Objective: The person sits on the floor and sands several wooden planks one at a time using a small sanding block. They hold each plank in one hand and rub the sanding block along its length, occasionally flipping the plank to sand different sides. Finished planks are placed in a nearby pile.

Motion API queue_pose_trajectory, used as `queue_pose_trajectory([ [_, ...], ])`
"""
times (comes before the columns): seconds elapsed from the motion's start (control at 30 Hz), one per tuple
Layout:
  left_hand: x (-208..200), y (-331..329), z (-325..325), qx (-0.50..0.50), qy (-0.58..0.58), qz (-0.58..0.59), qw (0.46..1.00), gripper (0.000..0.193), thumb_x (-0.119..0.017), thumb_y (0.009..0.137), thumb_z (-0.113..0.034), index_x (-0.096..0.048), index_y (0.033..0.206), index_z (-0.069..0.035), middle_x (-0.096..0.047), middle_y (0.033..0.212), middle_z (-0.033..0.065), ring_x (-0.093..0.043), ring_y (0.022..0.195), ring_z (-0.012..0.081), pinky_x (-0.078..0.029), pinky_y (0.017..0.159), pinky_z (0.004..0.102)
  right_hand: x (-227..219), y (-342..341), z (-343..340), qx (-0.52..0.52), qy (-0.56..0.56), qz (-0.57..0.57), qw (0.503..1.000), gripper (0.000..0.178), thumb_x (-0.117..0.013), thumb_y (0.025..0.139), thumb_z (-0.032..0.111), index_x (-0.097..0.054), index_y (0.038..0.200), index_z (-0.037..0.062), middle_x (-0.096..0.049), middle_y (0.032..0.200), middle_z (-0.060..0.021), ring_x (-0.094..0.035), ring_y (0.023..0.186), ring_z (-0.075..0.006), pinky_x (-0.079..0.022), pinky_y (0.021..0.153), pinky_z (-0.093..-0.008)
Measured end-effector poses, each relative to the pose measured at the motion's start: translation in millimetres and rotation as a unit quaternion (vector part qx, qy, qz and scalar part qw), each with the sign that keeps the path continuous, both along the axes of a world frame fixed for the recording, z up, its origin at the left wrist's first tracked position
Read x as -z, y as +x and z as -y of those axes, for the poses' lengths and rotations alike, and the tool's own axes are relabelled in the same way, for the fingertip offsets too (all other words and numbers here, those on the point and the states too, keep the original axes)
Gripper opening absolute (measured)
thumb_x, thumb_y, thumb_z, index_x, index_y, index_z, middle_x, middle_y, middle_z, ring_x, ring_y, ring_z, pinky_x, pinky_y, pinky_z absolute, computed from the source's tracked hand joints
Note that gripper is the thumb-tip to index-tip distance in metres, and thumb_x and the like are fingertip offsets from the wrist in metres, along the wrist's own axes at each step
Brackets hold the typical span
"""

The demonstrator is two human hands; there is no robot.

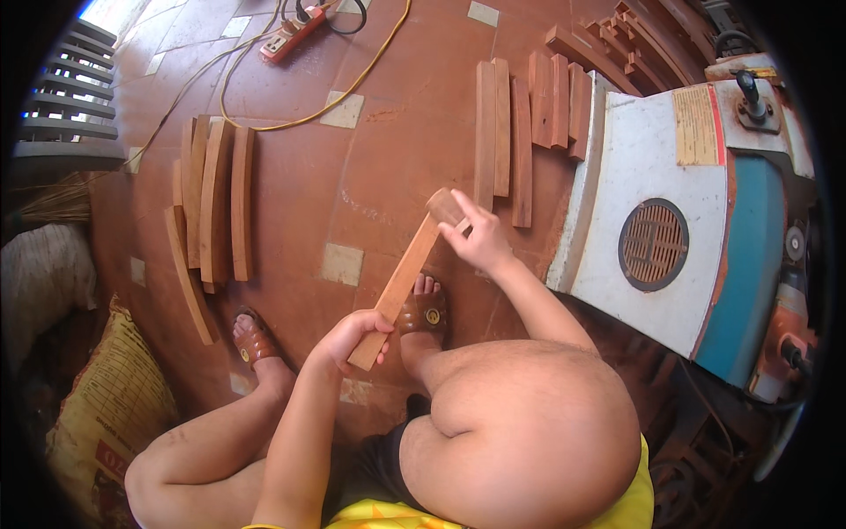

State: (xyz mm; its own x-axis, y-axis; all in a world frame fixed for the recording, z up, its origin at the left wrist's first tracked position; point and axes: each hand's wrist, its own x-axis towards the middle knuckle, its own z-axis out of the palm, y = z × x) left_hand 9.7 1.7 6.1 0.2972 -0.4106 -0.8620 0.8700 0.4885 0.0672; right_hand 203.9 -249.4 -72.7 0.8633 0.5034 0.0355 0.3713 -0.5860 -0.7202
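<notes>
A straight strip of reddish wood (408, 269) slants up and away in front of me, above my feet. My left hand (352, 339) is closed round its near end, with the thumb lying across the top. At the far end my right hand (478, 236) grips a small brown piece (445, 207) between thumb and fingers, pressed against the wood. It looks like a folded sheet or a short block; its exact kind is unclear.
Curved wooden pieces (216, 203) lie on the tiled floor to the left, and more wooden pieces (502, 132) at the right. A white and teal machine (617, 176) stands on the right. A red power strip (291, 37) with cables is ahead; a yellow sack (115, 397) leans at left.
</notes>
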Motion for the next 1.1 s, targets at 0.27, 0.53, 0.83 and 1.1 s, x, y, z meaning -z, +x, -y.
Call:
queue_pose_trajectory([
  [0.27,6,-8,0,0.005,0.002,0.010,1.000,0.022,-0.068,0.088,-0.018,-0.065,0.101,-0.001,-0.067,0.075,0.0110,-0.064,0.055,0.0222,-0.055,0.056,0.0343,-46,-48,-13,-0.137,0.065,-0.054,0.987,0.071,-0.083,0.092,0.032,-0.058,0.152,0.0027,-0.073,0.094,-0.0232,-0.074,0.081,-0.0367,-0.062,0.078,-0.0429],
  [0.53,-67,35,8,0.085,0.381,0.254,0.885,0.024,-0.065,0.088,-0.011,-0.064,0.107,0.005,-0.067,0.080,0.0089,-0.065,0.067,0.0168,-0.055,0.059,0.0357,-25,-13,29,0.091,0.062,-0.071,0.991,0.064,-0.084,0.093,0.026,-0.062,0.145,-0.0037,-0.078,0.116,-0.0249,-0.079,0.106,-0.0299,-0.061,0.089,-0.0392],
  [0.83,2,25,-18,0.175,0.609,0.232,0.738,0.032,-0.072,0.086,-0.018,-0.062,0.101,0.008,-0.070,0.081,0.0242,-0.071,0.076,0.0327,-0.057,0.072,0.0438,-29,-68,21,0.094,0.113,-0.147,0.978,0.064,-0.083,0.094,0.022,-0.060,0.147,-0.0042,-0.078,0.115,-0.0241,-0.078,0.109,-0.0259,-0.060,0.093,-0.0372],
  [1.1,10,17,-17,0.091,0.618,0.191,0.758,0.030,-0.072,0.085,-0.018,-0.062,0.099,0.007,-0.073,0.088,0.0308,-0.075,0.085,0.0433,-0.057,0.077,0.0502,-36,-62,17,0.097,0.129,-0.142,0.977,0.062,-0.082,0.094,0.019,-0.060,0.147,-0.0039,-0.080,0.107,-0.0210,-0.077,0.101,-0.0213,-0.060,0.089,-0.0358],
])
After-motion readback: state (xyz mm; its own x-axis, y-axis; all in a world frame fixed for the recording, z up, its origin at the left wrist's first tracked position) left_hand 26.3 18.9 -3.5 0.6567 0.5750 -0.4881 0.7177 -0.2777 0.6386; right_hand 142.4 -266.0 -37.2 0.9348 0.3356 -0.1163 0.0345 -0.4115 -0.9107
